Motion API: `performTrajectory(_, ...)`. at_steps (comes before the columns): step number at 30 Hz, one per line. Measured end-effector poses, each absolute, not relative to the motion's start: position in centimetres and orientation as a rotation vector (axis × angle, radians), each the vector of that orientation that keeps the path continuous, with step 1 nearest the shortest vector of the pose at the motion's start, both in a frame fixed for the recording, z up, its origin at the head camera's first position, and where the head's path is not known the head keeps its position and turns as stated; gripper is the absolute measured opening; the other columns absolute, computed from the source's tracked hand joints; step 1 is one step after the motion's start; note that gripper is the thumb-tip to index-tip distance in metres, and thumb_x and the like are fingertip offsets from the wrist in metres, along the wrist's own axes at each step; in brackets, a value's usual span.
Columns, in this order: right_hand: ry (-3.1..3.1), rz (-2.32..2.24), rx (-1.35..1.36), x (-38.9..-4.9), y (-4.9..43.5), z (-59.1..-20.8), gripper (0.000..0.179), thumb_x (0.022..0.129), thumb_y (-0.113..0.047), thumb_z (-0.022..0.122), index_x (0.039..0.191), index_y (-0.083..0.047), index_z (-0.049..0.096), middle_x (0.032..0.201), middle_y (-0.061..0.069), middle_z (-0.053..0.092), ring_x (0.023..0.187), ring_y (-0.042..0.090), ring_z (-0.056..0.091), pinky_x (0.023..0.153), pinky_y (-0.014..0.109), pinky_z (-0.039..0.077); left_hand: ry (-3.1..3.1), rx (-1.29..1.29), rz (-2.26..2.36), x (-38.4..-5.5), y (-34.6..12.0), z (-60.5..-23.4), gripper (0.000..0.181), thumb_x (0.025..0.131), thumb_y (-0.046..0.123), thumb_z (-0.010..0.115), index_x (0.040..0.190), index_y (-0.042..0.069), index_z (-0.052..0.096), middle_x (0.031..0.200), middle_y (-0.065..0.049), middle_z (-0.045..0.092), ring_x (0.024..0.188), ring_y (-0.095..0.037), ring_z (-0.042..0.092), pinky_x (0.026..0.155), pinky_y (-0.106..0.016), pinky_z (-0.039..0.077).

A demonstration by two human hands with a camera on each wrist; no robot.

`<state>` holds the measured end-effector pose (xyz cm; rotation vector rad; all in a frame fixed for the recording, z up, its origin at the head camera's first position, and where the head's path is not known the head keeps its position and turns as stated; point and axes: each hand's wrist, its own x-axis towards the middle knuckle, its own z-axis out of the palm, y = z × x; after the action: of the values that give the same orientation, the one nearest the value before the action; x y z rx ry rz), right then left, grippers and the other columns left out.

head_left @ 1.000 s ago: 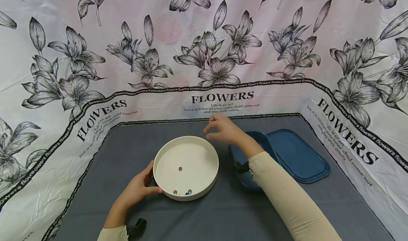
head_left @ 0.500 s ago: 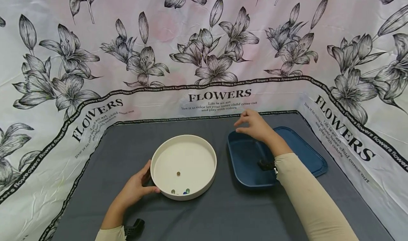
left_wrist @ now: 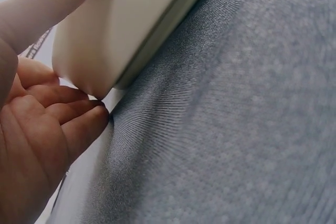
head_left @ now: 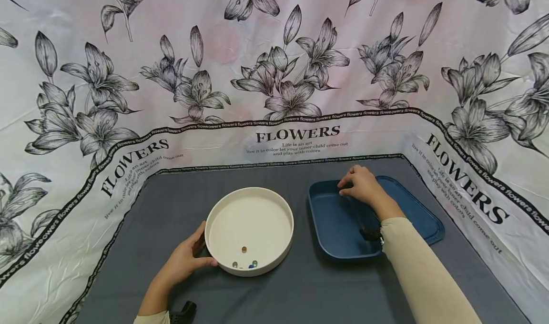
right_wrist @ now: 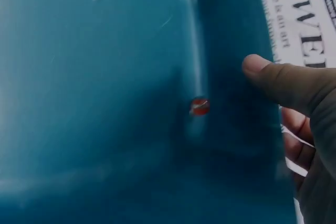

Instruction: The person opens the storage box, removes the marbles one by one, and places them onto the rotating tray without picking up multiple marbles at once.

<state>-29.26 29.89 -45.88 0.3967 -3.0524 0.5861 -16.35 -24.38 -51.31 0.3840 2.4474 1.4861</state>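
My left hand grips the side of a round cream tray in the head view. The left wrist view has its thumb along the wall and its fingertips at the bottom edge. Inside the tray, a brown marble lies just behind several green and blue marbles at the near wall. My right hand holds the far rim of a blue box. In the right wrist view, its thumb is inside the wall and its fingers are outside. A red marble lies inside that box.
A blue lid lies right of the box, partly hidden by the right arm. Grey cloth covers the table. Behind it hangs a flower-printed sheet.
My right hand has moved right from beside the tray to the blue box and lowered to its far rim. The brown marble has rolled toward the tray's near wall. My left hand stays put.
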Motion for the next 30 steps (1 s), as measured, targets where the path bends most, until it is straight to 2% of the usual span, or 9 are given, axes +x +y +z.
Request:
performTrajectory(12, -3.127, 0.477, 0.364, -29.2, 30.4, -47.6, 0.022, 0.086, -0.027, 0.085, 0.105, -0.018, 0.082, 0.123, 0.019, 0.052, 0.112, 0.039, 0.045, 0.09, 0.057, 0.04, 2.447, 0.363, 1.495, -16.2, -24.5, -51.5, 0.125, 0.075, 0.032, 0.092, 0.165, 0.004, 0.009, 0.171, -0.016, 0.01, 0.152, -0.034, 0.027, 0.116, -0.045, 0.036)
performTrajectory(19, -3.181, 0.372, 0.375, -29.0, 30.5, -47.5, 0.023, 0.086, -0.027, 0.085, 0.106, -0.016, 0.082, 0.129, 0.024, 0.053, 0.121, 0.047, 0.046, 0.099, 0.066, 0.04, 2.429, 0.348, 1.496, -16.4, -24.2, -51.5, 0.126, 0.073, 0.031, 0.093, 0.165, 0.005, 0.01, 0.17, -0.015, 0.012, 0.152, -0.034, 0.029, 0.116, -0.046, 0.035)
performTrajectory(24, -3.206, 0.371, 0.35, -29.0, 30.4, -47.6, 0.023, 0.085, -0.025, 0.085, 0.106, -0.015, 0.082, 0.138, 0.029, 0.049, 0.13, 0.053, 0.041, 0.105, 0.069, 0.038, 2.461, 0.37, 1.477, -16.7, -24.2, -51.7, 0.126, 0.074, 0.033, 0.093, 0.165, 0.007, 0.011, 0.17, -0.015, 0.013, 0.151, -0.035, 0.031, 0.116, -0.047, 0.037)
performTrajectory(30, -3.182, 0.293, 0.389, -29.6, 30.0, -47.5, 0.017, 0.084, -0.019, 0.086, 0.1, -0.016, 0.082, 0.14, 0.029, 0.049, 0.13, 0.051, 0.041, 0.106, 0.07, 0.036, 2.469, 0.377, 1.485, -16.7, -24.4, -51.7, 0.125, 0.074, 0.033, 0.092, 0.165, 0.007, 0.01, 0.17, -0.015, 0.012, 0.151, -0.035, 0.03, 0.115, -0.046, 0.037)
